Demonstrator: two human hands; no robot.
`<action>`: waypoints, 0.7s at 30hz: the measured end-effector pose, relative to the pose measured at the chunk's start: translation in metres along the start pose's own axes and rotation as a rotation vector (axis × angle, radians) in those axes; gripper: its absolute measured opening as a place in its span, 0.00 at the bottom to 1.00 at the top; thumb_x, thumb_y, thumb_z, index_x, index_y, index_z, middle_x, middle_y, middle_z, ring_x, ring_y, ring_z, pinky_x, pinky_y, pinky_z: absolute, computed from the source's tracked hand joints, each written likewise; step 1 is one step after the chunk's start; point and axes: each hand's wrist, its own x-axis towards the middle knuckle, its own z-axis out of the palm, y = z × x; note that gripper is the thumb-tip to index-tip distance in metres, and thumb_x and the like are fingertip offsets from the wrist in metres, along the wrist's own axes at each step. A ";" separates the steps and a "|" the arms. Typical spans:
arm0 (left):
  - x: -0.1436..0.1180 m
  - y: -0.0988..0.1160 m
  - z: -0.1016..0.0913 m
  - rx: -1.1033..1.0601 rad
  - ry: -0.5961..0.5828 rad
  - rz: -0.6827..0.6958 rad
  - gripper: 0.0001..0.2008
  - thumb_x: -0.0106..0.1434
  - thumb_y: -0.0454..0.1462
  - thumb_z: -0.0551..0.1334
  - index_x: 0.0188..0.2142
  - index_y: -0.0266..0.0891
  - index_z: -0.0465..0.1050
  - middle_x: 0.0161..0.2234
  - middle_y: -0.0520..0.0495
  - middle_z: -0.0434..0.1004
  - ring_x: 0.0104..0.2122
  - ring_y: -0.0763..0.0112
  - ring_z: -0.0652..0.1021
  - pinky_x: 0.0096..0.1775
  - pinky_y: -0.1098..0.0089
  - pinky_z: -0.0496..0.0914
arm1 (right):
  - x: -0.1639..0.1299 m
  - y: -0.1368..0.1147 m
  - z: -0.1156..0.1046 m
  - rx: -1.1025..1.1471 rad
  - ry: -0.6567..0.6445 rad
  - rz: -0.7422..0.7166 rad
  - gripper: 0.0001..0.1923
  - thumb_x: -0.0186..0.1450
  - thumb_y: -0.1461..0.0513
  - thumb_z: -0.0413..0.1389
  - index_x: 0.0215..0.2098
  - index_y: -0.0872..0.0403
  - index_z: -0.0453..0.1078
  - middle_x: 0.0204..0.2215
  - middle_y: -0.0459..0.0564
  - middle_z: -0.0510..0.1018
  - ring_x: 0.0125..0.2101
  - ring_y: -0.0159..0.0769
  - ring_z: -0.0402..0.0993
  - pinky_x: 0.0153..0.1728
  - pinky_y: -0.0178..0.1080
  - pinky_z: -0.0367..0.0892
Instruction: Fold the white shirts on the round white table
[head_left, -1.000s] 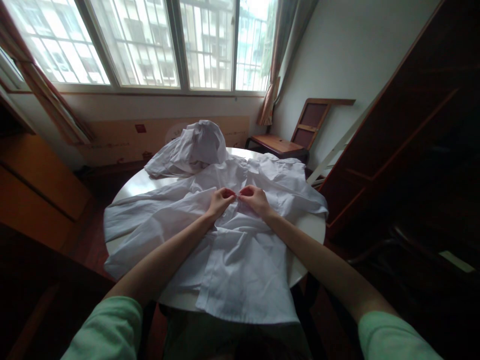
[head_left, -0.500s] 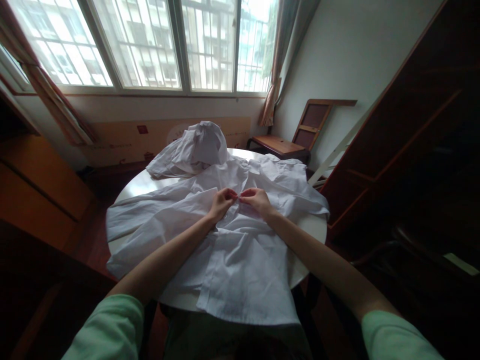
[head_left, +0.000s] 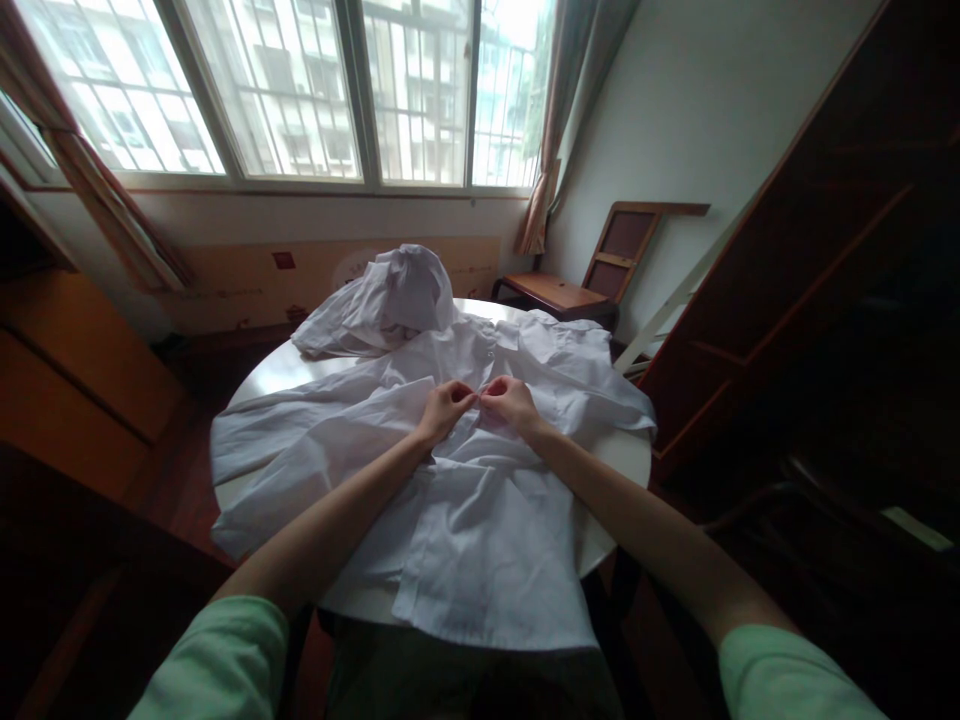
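A white button-up shirt (head_left: 480,530) lies spread front-up over a round white table (head_left: 270,370), its hem hanging off the near edge. My left hand (head_left: 444,408) and my right hand (head_left: 507,402) meet at the shirt's front placket, fingertips pinching the fabric edges together at mid-chest. The button itself is hidden under my fingers. A sleeve (head_left: 300,420) trails off to the left.
A crumpled heap of white clothing (head_left: 382,300) sits at the table's far side. A wooden chair (head_left: 577,285) stands by the far right wall, a dark cabinet (head_left: 825,300) on the right, wooden furniture (head_left: 75,370) on the left, windows behind.
Both hands stay pinched at the placket, their fingertips drawn slightly closer together. The shirt has barely shifted.
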 end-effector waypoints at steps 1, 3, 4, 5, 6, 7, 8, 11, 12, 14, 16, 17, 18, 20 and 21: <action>0.000 0.001 0.000 0.013 -0.008 -0.008 0.07 0.49 0.38 0.63 0.23 0.35 0.72 0.20 0.52 0.70 0.23 0.75 0.69 0.27 0.74 0.62 | -0.001 -0.001 -0.001 -0.002 0.002 -0.005 0.07 0.46 0.63 0.61 0.24 0.56 0.68 0.21 0.44 0.73 0.22 0.29 0.69 0.22 0.31 0.62; -0.001 0.003 -0.001 0.022 -0.031 -0.021 0.06 0.48 0.37 0.63 0.22 0.35 0.71 0.19 0.53 0.70 0.23 0.75 0.69 0.27 0.75 0.61 | -0.003 -0.003 -0.001 -0.020 0.012 -0.024 0.07 0.46 0.63 0.60 0.23 0.56 0.68 0.21 0.44 0.73 0.22 0.29 0.69 0.23 0.31 0.62; -0.001 0.003 -0.001 0.021 -0.041 -0.023 0.05 0.48 0.37 0.63 0.22 0.36 0.71 0.19 0.53 0.70 0.23 0.75 0.69 0.26 0.75 0.61 | -0.003 -0.004 -0.001 -0.034 0.014 -0.039 0.06 0.47 0.63 0.60 0.23 0.56 0.67 0.21 0.44 0.73 0.23 0.29 0.69 0.23 0.31 0.61; -0.002 0.004 -0.001 0.019 -0.050 -0.022 0.04 0.47 0.36 0.63 0.22 0.36 0.71 0.20 0.53 0.70 0.23 0.75 0.69 0.27 0.75 0.61 | -0.004 -0.005 -0.001 -0.049 0.015 -0.054 0.06 0.47 0.64 0.60 0.23 0.55 0.67 0.20 0.43 0.73 0.23 0.29 0.69 0.24 0.31 0.61; -0.002 0.004 -0.001 0.017 -0.056 -0.020 0.04 0.47 0.35 0.63 0.22 0.36 0.71 0.20 0.53 0.71 0.23 0.75 0.69 0.27 0.75 0.61 | -0.004 -0.006 -0.001 -0.061 0.013 -0.066 0.05 0.47 0.64 0.59 0.22 0.55 0.67 0.20 0.43 0.73 0.23 0.29 0.69 0.24 0.31 0.61; -0.002 0.004 -0.001 0.016 -0.059 -0.018 0.03 0.47 0.35 0.63 0.22 0.36 0.71 0.20 0.53 0.71 0.23 0.75 0.69 0.27 0.75 0.61 | -0.005 -0.006 -0.001 -0.067 0.010 -0.073 0.05 0.47 0.64 0.59 0.22 0.55 0.67 0.20 0.43 0.72 0.23 0.29 0.68 0.24 0.31 0.61; -0.002 0.004 -0.001 0.015 -0.061 -0.019 0.03 0.47 0.35 0.63 0.22 0.36 0.71 0.20 0.53 0.71 0.23 0.75 0.70 0.27 0.75 0.62 | -0.005 -0.005 -0.001 -0.065 0.004 -0.076 0.05 0.47 0.64 0.59 0.22 0.55 0.67 0.19 0.43 0.72 0.22 0.29 0.68 0.24 0.31 0.61; -0.001 0.003 -0.001 0.006 -0.060 -0.039 0.05 0.47 0.36 0.64 0.22 0.36 0.71 0.20 0.53 0.71 0.22 0.75 0.70 0.27 0.75 0.62 | -0.003 -0.002 0.001 -0.009 -0.021 -0.048 0.06 0.47 0.63 0.59 0.23 0.55 0.66 0.20 0.42 0.71 0.22 0.28 0.68 0.23 0.31 0.61; -0.001 0.002 0.000 -0.001 -0.054 -0.048 0.06 0.47 0.37 0.65 0.22 0.36 0.71 0.20 0.52 0.71 0.22 0.74 0.70 0.27 0.74 0.63 | -0.002 -0.001 0.002 0.017 -0.029 -0.035 0.06 0.47 0.63 0.58 0.23 0.55 0.66 0.20 0.42 0.71 0.22 0.28 0.67 0.22 0.30 0.61; 0.000 0.002 0.000 -0.024 -0.048 -0.065 0.08 0.46 0.39 0.66 0.23 0.36 0.71 0.21 0.52 0.73 0.23 0.74 0.71 0.28 0.74 0.64 | 0.000 0.001 0.003 0.062 -0.041 -0.007 0.07 0.46 0.63 0.58 0.23 0.54 0.64 0.19 0.41 0.70 0.21 0.28 0.66 0.21 0.30 0.60; 0.001 0.001 0.000 -0.066 -0.057 -0.084 0.09 0.45 0.39 0.67 0.25 0.35 0.72 0.22 0.51 0.74 0.24 0.73 0.72 0.29 0.73 0.65 | 0.001 0.002 0.004 0.099 -0.045 0.029 0.06 0.47 0.63 0.56 0.23 0.54 0.63 0.18 0.40 0.69 0.20 0.27 0.65 0.19 0.29 0.59; 0.001 0.001 0.000 -0.097 -0.067 -0.095 0.10 0.44 0.38 0.67 0.25 0.35 0.72 0.22 0.50 0.74 0.24 0.73 0.73 0.30 0.73 0.65 | 0.001 0.002 0.004 0.120 -0.050 0.053 0.06 0.47 0.63 0.56 0.23 0.54 0.63 0.18 0.40 0.68 0.19 0.27 0.65 0.19 0.29 0.59; 0.001 0.001 0.000 -0.135 -0.078 -0.105 0.09 0.44 0.37 0.67 0.25 0.35 0.72 0.23 0.50 0.75 0.25 0.73 0.73 0.30 0.73 0.65 | 0.001 0.001 0.004 0.144 -0.058 0.077 0.05 0.48 0.63 0.55 0.23 0.54 0.62 0.18 0.41 0.68 0.19 0.27 0.65 0.19 0.29 0.59; 0.002 0.000 0.000 -0.215 -0.095 -0.126 0.09 0.43 0.35 0.67 0.25 0.35 0.72 0.23 0.50 0.75 0.25 0.74 0.73 0.31 0.73 0.66 | 0.001 0.000 0.004 0.186 -0.073 0.109 0.04 0.49 0.64 0.53 0.24 0.54 0.62 0.18 0.41 0.69 0.20 0.27 0.65 0.20 0.30 0.60; 0.002 0.000 0.000 -0.246 -0.098 -0.136 0.08 0.43 0.34 0.67 0.25 0.34 0.72 0.23 0.50 0.75 0.25 0.74 0.73 0.31 0.73 0.66 | 0.001 -0.001 0.004 0.196 -0.076 0.114 0.03 0.49 0.64 0.53 0.24 0.54 0.62 0.18 0.41 0.69 0.20 0.27 0.66 0.21 0.30 0.61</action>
